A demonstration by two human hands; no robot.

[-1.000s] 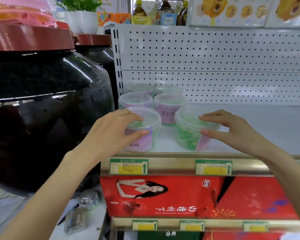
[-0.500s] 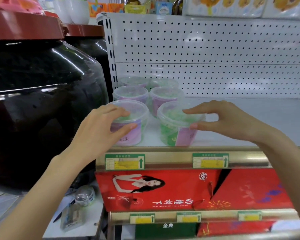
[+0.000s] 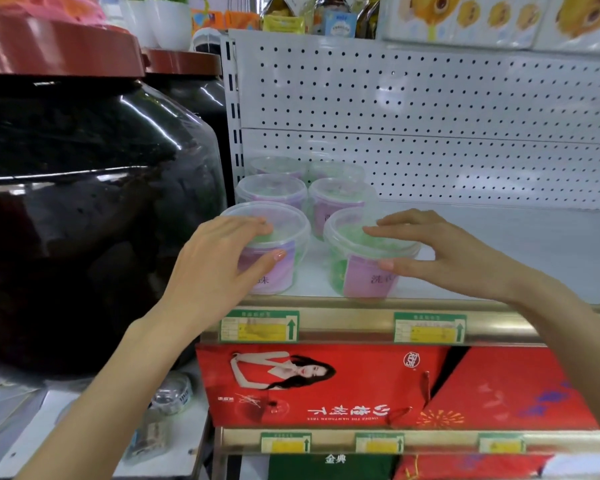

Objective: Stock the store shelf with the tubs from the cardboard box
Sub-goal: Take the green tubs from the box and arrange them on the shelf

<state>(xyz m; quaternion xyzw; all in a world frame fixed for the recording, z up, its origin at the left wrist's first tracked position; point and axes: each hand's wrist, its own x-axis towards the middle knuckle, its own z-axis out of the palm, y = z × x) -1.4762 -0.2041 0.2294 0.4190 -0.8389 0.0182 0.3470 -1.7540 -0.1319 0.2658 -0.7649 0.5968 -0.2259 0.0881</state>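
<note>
Two clear tubs with purple labels stand side by side at the front of the white shelf [image 3: 499,258]. My left hand [image 3: 219,265] grips the front left tub [image 3: 284,237], fingers over its lid and thumb on its label. My right hand [image 3: 444,254] holds the front right tub [image 3: 354,251], fingers on the lid and thumb against its side. Several more tubs [image 3: 274,188] stand in rows behind them, back to the pegboard. The cardboard box is out of view.
Two big dark glass jars [image 3: 94,209] with red-brown lids stand close on the left. The pegboard back wall [image 3: 430,133] rises behind. Price tags [image 3: 260,325] line the gold shelf rail [image 3: 354,327], with red gift boxes [image 3: 326,386] on the shelf below.
The right tub has turned, so its purple label now faces more to the front. Both hands stay on their tubs. The view has shifted slightly.
</note>
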